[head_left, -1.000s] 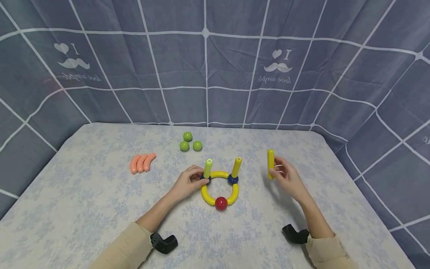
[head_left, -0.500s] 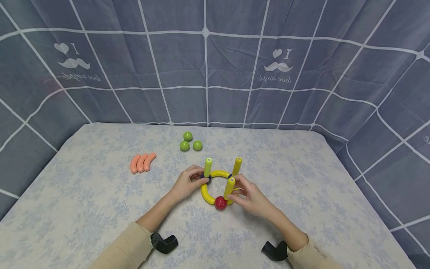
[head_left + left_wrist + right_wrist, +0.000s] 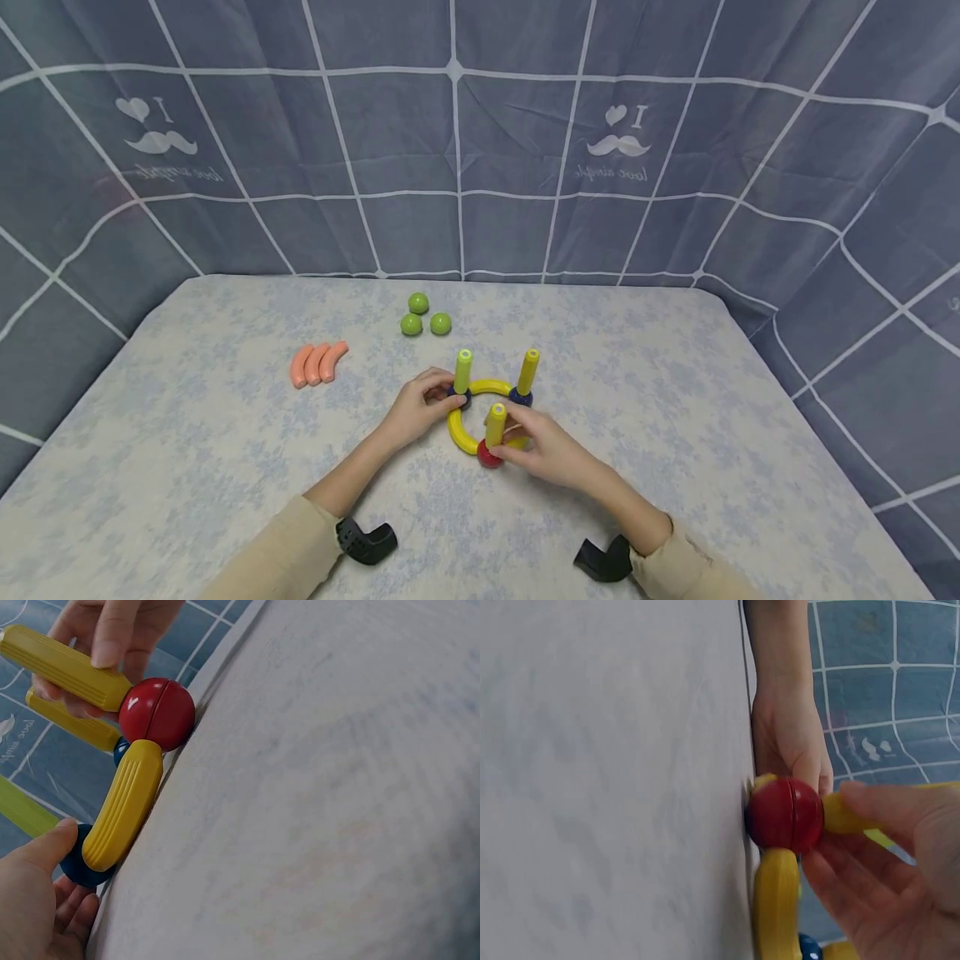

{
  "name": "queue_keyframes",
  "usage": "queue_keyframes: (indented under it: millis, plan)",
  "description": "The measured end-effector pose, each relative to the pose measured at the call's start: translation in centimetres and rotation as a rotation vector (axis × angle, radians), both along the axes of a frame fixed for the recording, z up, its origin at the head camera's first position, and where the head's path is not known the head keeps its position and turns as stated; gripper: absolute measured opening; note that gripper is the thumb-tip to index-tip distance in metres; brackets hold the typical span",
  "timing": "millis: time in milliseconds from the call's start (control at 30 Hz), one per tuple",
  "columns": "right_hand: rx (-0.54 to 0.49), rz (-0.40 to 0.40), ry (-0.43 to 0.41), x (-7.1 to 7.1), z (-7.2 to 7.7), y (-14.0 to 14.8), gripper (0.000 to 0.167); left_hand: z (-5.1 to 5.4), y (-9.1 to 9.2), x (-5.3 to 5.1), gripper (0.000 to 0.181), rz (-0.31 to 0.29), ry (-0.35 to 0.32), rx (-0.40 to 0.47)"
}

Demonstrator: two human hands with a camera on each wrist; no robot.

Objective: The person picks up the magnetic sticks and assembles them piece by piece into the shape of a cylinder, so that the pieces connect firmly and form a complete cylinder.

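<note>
A ring of curved yellow pieces lies on the table, joined by two dark blue balls and a red ball. My left hand pinches the left blue ball, which bears an upright light green stick. On the right blue ball stands a yellow stick. My right hand pinches another yellow stick, upright with its lower end against the top of the red ball. In the right wrist view that stick's end touches the red ball.
Three green balls sit behind the ring. Several curved pink-orange pieces lie side by side at the left. A dark grid-patterned curtain hangs behind the table. Black devices are on both wrists.
My right hand has come in from the right with the yellow stick and brought it onto the red ball. My left hand has stayed on the left blue ball.
</note>
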State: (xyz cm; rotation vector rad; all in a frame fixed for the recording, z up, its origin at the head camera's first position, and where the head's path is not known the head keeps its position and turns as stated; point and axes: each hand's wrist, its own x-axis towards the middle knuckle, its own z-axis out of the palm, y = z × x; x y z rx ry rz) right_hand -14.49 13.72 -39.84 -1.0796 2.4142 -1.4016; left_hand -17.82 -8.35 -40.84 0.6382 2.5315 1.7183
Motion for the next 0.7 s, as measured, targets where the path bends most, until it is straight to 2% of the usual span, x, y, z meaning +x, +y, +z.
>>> queue_keyframes:
  millis: [100, 200, 433, 600, 700]
  plan:
    - [0.016, 0.029, -0.002, -0.2, -0.5, -0.4, 0.026, -0.1, -0.4, 0.0, 0.022, 0.017, 0.007, 0.0]
    - [0.024, 0.02, 0.0, -0.3, -0.6, 0.0, 0.025, -0.2, 0.1, -0.3, 0.022, -0.009, -0.004, 0.01]
    - [0.023, 0.027, 0.001, -0.5, -0.9, 0.0, 0.026, 0.5, -0.3, -0.6, 0.029, -0.035, -0.054, 0.012]
    - [0.017, 0.021, 0.002, -0.4, -0.8, 0.2, 0.024, 1.2, -0.7, -1.1, 0.037, -0.088, -0.107, 0.049]
    - [0.007, 0.034, 0.001, -0.3, -0.9, -0.2, 0.023, 1.4, -1.7, -1.6, 0.037, -0.036, -0.084, 0.062]
